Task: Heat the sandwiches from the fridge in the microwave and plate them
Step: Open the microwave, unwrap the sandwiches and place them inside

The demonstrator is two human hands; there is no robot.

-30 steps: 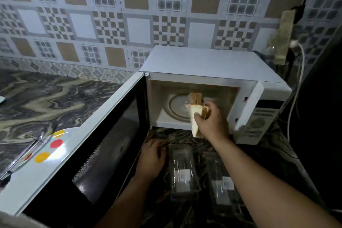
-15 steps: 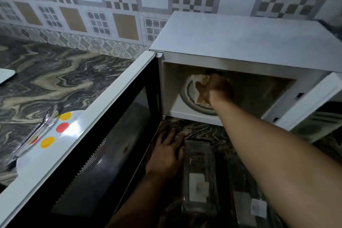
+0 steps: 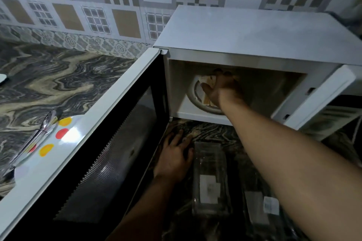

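while the right hand reaches inside the open white microwave, fingers curled on the pale sandwiches on the round turntable under it, the left hand lies flat beside a clear plastic box.

right hand rests on sandwiches inside the open microwave; left hand flat on counter.

— Where are the sandwiches?

— Inside the white microwave, on its round turntable, towards the left of the cavity. My hand covers most of them; pale bread edges show.

— And the microwave?

— On the marbled counter, door swung wide open to the left.

— The plate?

— White with red and yellow dots, left of the door, partly hidden behind it.
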